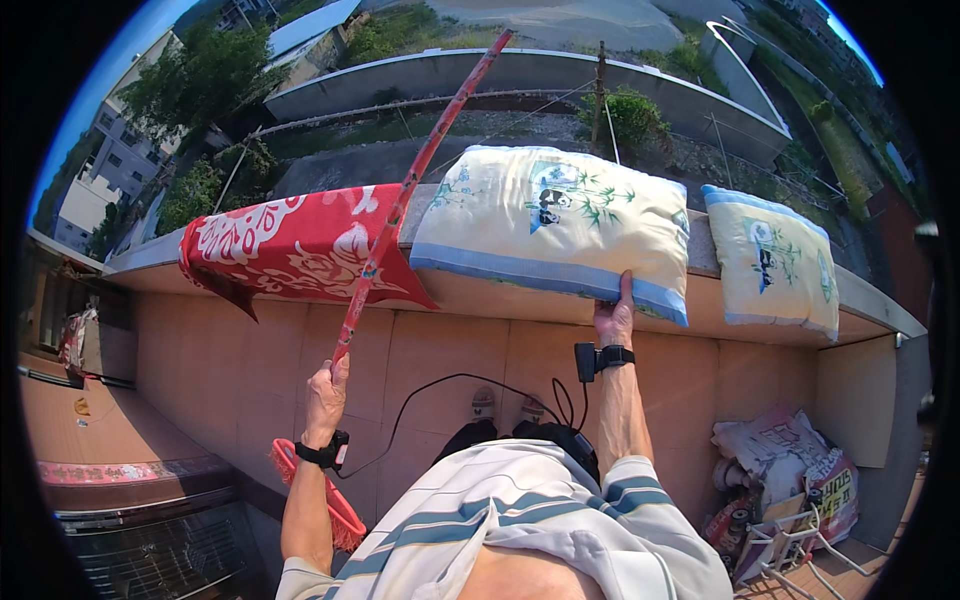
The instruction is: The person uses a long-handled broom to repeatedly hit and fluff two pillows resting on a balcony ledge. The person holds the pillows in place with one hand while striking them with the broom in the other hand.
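Observation:
A red patterned broom handle slants up and away, with my left hand closed around its lower part. The red broom head shows behind my left forearm, bristles downward. My right hand grips the near blue edge of a cream pillow printed with pandas and bamboo. The thumb lies on top, and the fingers are hidden underneath. This pillow rests on the parapet ledge. To its right a second matching pillow lies over the ledge. A red cloth with white floral patterns drapes over the ledge at left.
The parapet ledge bounds the tiled balcony floor, with a drop to a yard beyond. A black cable loops between my wrists. Sacks and a white metal frame stand at right. A doorway mat is at left.

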A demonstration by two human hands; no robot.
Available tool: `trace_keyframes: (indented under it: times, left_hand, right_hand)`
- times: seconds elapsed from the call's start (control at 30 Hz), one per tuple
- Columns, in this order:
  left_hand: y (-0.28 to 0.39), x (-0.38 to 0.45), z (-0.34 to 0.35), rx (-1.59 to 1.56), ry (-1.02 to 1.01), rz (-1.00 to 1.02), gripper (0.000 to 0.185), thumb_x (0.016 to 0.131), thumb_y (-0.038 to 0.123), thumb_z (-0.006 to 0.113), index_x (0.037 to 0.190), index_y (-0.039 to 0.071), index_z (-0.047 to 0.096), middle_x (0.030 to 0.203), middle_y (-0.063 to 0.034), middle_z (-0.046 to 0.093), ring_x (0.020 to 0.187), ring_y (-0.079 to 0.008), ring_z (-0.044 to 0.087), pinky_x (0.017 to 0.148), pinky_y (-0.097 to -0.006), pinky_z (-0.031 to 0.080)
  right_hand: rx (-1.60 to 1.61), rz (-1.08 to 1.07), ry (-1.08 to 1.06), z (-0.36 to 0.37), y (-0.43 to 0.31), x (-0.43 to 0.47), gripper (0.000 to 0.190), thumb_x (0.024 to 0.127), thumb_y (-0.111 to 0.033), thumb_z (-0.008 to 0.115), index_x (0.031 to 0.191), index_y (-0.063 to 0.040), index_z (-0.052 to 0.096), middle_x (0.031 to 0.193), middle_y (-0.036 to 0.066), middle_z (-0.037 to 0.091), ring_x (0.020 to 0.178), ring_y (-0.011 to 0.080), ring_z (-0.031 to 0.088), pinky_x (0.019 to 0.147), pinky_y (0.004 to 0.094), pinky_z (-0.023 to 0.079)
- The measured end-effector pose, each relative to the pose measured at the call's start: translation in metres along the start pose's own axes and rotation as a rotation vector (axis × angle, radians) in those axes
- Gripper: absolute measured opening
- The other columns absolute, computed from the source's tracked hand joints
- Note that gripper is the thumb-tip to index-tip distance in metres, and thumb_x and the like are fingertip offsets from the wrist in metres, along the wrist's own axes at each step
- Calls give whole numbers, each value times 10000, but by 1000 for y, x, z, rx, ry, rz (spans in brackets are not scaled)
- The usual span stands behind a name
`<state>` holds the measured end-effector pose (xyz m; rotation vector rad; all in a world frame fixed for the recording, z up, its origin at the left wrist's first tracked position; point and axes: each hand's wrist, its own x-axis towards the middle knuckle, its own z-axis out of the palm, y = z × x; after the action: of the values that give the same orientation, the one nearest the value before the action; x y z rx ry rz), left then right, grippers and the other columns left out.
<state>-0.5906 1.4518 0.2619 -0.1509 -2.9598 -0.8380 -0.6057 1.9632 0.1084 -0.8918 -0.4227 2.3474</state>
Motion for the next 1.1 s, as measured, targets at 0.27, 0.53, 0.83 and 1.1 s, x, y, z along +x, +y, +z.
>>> trace_keyframes:
  times: [0.27, 0.53, 0.83, 1.1]
  left_hand:
    - [-57, -49, -15, 17, 101, -212, 670, 1031, 539, 464, 702, -45, 482, 594, -237, 453, 525, -361, 376, 510, -464, 367]
    - [-75, -61, 0, -186, 115, -437, 695, 1014, 582, 476, 709, -41, 513, 560, -109, 398, 539, -200, 389, 512, -418, 357]
    - [-53, -53, 9, -311, 41, -462, 698, 995, 616, 488, 650, 9, 494, 537, -45, 429, 508, -151, 426, 479, -358, 358]
    - [-32, -54, 24, -154, 7, -162, 690, 1010, 586, 475, 685, -23, 499, 550, -174, 447, 492, -274, 454, 497, -430, 390]
  right_hand:
    - [-175, -592, -220, 228, -146, -7, 575, 796, -60, 837, 1290, 7, 550, 1276, 120, 618, 1108, 253, 621, 928, 375, 544]
    - [-757, -1250, -726, 316, -128, -107, 440, 791, -35, 808, 1208, -25, 671, 1153, 75, 671, 1000, 188, 651, 843, 353, 527]
    - [-1817, -965, -871, 144, 121, -63, 678, 677, 36, 719, 1295, -230, 640, 1128, 58, 577, 1058, 287, 589, 863, 394, 524]
    - [-1739, -1059, -1005, 127, 124, -61, 651, 765, -135, 751, 1383, -169, 551, 1334, 101, 513, 1226, 320, 490, 1009, 444, 432]
